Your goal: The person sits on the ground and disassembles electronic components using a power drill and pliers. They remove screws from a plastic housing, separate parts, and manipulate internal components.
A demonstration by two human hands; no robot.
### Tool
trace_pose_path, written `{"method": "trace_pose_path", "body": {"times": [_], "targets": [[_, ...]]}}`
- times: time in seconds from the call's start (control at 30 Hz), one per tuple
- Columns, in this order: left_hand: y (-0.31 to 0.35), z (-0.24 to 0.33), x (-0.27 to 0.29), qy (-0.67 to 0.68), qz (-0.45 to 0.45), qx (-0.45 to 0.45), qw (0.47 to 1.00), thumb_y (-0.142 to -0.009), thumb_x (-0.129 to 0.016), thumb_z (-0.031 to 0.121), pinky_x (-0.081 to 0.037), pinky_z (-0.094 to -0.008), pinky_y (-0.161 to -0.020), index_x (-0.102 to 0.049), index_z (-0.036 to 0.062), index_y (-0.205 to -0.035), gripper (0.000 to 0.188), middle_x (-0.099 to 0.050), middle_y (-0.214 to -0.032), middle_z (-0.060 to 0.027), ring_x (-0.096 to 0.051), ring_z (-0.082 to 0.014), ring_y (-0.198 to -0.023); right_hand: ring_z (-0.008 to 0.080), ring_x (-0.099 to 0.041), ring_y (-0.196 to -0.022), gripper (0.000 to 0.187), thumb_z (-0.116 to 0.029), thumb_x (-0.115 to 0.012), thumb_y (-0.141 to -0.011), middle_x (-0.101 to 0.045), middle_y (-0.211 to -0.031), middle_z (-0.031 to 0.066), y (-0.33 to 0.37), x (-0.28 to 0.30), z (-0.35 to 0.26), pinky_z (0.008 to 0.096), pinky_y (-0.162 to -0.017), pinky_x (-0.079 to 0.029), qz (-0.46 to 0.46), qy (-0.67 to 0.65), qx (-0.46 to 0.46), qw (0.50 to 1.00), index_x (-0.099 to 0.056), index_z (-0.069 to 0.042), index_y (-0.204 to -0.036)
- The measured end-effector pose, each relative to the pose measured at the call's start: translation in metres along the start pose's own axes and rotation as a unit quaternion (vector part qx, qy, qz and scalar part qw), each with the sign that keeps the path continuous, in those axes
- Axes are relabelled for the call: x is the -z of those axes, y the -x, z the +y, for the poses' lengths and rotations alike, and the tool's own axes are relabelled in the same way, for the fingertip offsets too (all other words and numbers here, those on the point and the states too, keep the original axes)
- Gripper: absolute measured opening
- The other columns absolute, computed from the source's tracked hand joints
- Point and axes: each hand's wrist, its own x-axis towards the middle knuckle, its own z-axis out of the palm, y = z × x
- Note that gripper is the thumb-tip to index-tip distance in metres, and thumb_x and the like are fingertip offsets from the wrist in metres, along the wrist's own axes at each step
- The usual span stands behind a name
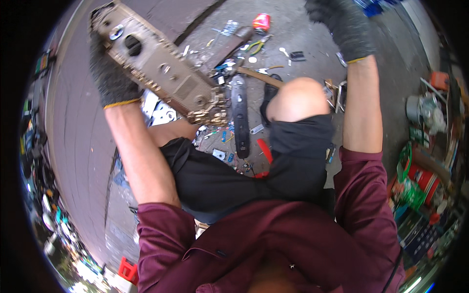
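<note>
My left hand [111, 73], in a dark grey work glove with a yellow cuff edge, grips the left edge of a long bronze-coloured metal housing [183, 73]. The housing is tilted, its far end at the upper left and its rough, lumpy end above my left knee. Round holes and a textured face show on it. At the upper right my right hand [346, 29], gloved the same way, is held out away from the housing. Blur and the picture's top edge hide its fingers, and nothing can be made out in it.
Between my legs lie a long black plastic bar [239, 117], a wooden-handled hammer [259, 76], pliers [258, 45] with yellow-green grips and a red handle-like piece [265, 150]. Beyond stands a red can [261, 23]. Small scraps litter the floor; mixed clutter [425, 180] lines the right side.
</note>
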Motion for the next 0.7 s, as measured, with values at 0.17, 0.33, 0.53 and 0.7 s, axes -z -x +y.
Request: {"method": "trace_pose_path", "body": {"times": [0.17, 0.33, 0.53, 0.7], "targets": [[-0.012, -0.002, 0.001, -0.178, 0.061, -0.076, 0.979, -0.106, -0.05, 0.034, -0.054, -0.0391, -0.102, -0.056, 0.0044, -0.142, 0.047, -0.066, -0.132, -0.0118, -0.066, -0.0231, -0.115, 0.0291, -0.07, -0.074, 0.027, -0.029, -0.06, -0.093, -0.071, -0.084, 0.0154, 0.098, 0.077, 0.173, 0.0422, -0.067, -0.055, -0.149, 0.516, -0.043, 0.842, -0.07, -0.005, -0.092], [-0.019, 0.001, 0.006, -0.343, 0.073, -0.093, 0.932, -0.106, -0.052, 0.032, -0.06, -0.0365, -0.092, -0.053, 0.0031, -0.142, 0.046, -0.065, -0.133, -0.0138, -0.068, -0.023, -0.111, 0.0395, -0.071, -0.091, 0.035, -0.036, -0.056, -0.09, -0.074, -0.098, 0.0202, 0.268, 0.074, 0.29, 0.05, -0.08, -0.055, -0.371, 0.53, -0.22, 0.73, -0.073, -0.006, -0.093], [-0.027, -0.008, 0.008, -0.312, 0.012, -0.06, 0.948, -0.102, -0.061, 0.041, -0.06, -0.0378, -0.091, -0.048, 0.0059, -0.148, 0.059, -0.063, -0.136, -0.0122, -0.066, -0.0241, -0.113, 0.0352, -0.07, -0.078, 0.03, -0.034, -0.062, -0.093, -0.075, -0.089, 0.0165, 0.221, 0.06, 0.263, 0.0425, -0.074, -0.054, -0.089, 0.398, -0.268, 0.873, -0.075, -0.006, -0.092], [-0.015, -0.022, -0.024, -0.369, 0.156, -0.067, 0.914, -0.101, -0.059, 0.053, -0.061, -0.0372, -0.089, -0.05, 0.0085, -0.148, 0.066, -0.064, -0.135, -0.0095, -0.068, -0.0226, -0.109, 0.0317, -0.071, -0.092, 0.029, -0.032, -0.06, -0.095, -0.074, -0.101, 0.0156, 0.068, 0.051, 0.255, 0.0409, -0.081, -0.055, 0.04, 0.381, -0.151, 0.911, -0.074, -0.008, -0.106]]}}
